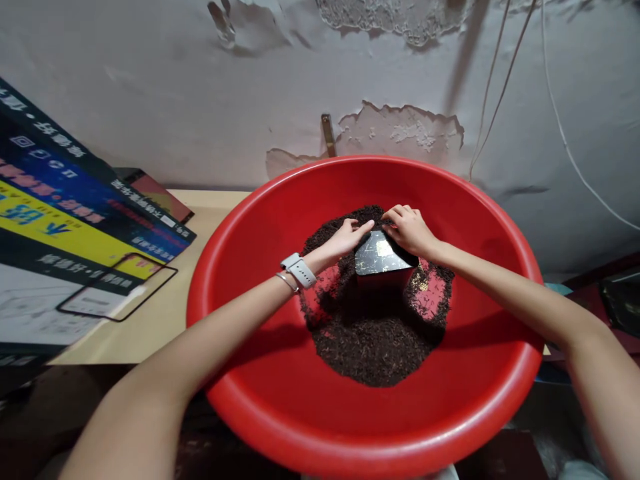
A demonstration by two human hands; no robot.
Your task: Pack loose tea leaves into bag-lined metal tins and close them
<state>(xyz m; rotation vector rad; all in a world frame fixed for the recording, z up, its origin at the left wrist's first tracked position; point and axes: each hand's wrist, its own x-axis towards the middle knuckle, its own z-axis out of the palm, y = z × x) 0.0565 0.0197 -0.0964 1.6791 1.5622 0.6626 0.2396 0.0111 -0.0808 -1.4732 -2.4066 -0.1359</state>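
Observation:
Inside a large red basin lies a heap of dark, loose, leaf-like material. A box with a dark, gold-patterned top stands in the middle of the heap. My left hand, with a pale watch on the wrist, is at the box's far left corner, fingers bent and thumb stretched toward the far edge. Curled over the far right part of the box is my right hand. What the fingertips hold, if anything, is hidden. Pinkish-red patches show on both sides of the box, partly covered by the dark material.
A large printed carton and a thin black wire frame are at the left on a pale tabletop. Behind the basin rises a peeling wall with hanging cords. Dark items lie at the right.

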